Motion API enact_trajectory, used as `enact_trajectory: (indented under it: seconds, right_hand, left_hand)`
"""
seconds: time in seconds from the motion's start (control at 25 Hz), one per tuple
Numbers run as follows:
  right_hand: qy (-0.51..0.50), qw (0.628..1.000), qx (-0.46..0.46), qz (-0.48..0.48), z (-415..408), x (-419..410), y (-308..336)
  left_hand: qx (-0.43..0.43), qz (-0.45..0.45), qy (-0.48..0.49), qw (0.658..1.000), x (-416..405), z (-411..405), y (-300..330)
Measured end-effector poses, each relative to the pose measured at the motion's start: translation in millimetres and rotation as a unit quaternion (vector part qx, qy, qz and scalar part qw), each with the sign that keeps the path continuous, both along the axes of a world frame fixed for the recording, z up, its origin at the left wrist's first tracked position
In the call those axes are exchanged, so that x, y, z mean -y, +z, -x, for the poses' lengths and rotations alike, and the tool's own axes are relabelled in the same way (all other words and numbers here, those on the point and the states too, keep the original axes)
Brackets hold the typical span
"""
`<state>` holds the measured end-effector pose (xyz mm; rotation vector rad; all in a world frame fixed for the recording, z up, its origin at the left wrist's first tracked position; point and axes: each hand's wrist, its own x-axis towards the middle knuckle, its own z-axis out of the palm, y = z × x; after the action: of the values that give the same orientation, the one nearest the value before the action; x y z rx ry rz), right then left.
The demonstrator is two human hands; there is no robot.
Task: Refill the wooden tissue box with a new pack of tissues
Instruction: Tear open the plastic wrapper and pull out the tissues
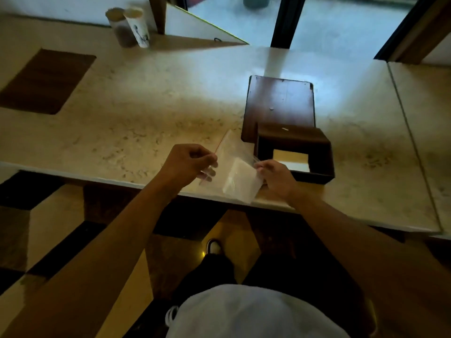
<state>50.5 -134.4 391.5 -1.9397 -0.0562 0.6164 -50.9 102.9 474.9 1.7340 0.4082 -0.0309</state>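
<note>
Tissue pack [238, 176] pinched between left hand [189, 162], right hand [274, 178], arms outstretched

No legible txt anywhere; dark print on paper cup [138, 26] too blurry to read.

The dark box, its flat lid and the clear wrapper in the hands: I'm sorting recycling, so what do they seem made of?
The dark brown open box and the flat dark reddish-brown lid look like varnished wood: the lid shows a light sheen. The clear wrapper around the white tissue pack seems thin plastic film: transparent, creased, with a red strip along one edge. Left hand and right hand pinch it.
</note>
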Motion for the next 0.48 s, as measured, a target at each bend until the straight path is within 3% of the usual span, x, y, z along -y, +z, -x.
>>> enact_trajectory:
  seconds: [0.16, 0.4, 0.48]
  right_hand:
    - [-0.033, 0.998, -0.055, 0.017, -16, -41, -7]
    - [-0.111, 0.960, -0.233, -0.109, -38, -88, 0]
    - [-0.089, 0.967, -0.209, -0.112, -41, -98, 3]
  left_hand:
    - [-0.035, 0.103, 0.019, 0.994, -18, -26, -6]
    - [-0.065, 0.159, 0.028, 0.985, -30, -64, -14]
    - [-0.068, 0.164, 0.052, 0.983, -32, -71, -21]
